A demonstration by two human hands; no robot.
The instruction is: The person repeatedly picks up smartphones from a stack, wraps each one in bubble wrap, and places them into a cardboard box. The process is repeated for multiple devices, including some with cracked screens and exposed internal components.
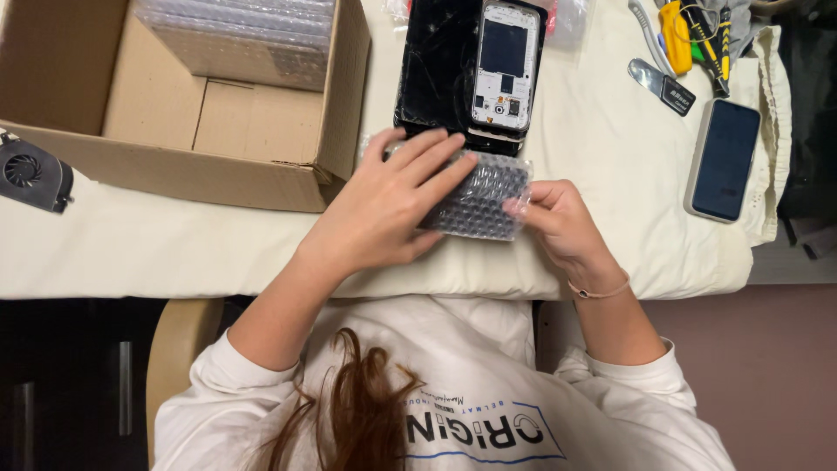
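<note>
Bubble-wrapped and roughly rectangular, a small clear plastic bundle (478,199) lies on the cream cloth-covered worktop (610,157), close to its near edge and directly in front of the person. Both hands are on it. The left hand (384,205) lies flat over the bundle's left part, fingers (432,157) spread and stretched across its top, pressing rather than curled around it. The right hand (558,218) pinches the bundle's right edge between thumb and fingertips, with a thin pink band (600,292) round that wrist.

Just beyond the bundle, touching or nearly touching its far edge, lies a black flat device with a glossy cracked face (436,65), and on top of that rests a white phone frame with its back removed (506,63), showing inner parts. To the left stands an open brown cardboard box (218,166); 1 stack of clear bubble-wrap sheets (244,35) sits in its far corner. A small black fan unit (30,173) lies beside the box at the left margin of the view. Well apart to the right, a dark smartphone in a pale case (722,159) lies screen up near the cloth's edge. Above it are a metal prying tool with a black handle (663,85) and a cluster of yellow and green hand tools (693,30).
</note>
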